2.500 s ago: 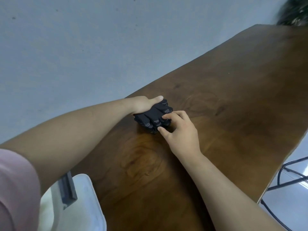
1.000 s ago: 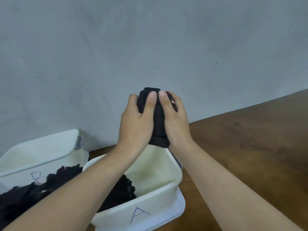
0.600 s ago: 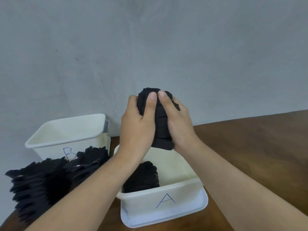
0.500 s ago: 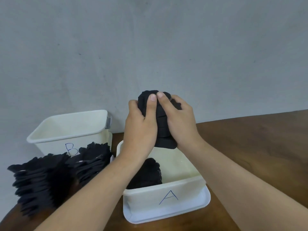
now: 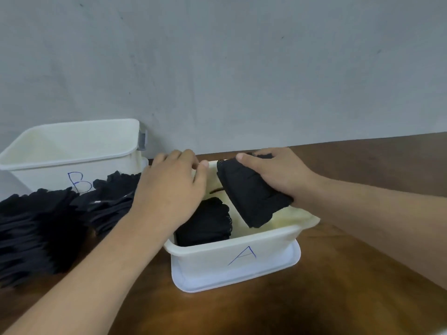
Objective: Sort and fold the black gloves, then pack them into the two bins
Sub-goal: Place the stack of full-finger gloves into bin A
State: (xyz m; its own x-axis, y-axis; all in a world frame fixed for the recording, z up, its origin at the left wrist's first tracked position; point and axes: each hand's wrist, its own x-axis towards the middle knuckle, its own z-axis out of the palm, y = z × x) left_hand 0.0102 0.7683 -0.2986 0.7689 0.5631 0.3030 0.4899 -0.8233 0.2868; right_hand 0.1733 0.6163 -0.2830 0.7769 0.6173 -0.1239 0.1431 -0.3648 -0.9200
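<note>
Hanging over white plastic bin marked A (image 5: 237, 241), folded black glove bundle (image 5: 251, 201) gripped by right hand (image 5: 278, 180); left hand (image 5: 169, 189) relaxed, empty. Fold undone if dropped tilted.

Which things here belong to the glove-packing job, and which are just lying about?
Job: folded glove bundle gripped by the right hand; left hand; bin A; packed gloves inside it; bin B; loose glove pile.
Just there: wooden table; grey wall.
</note>
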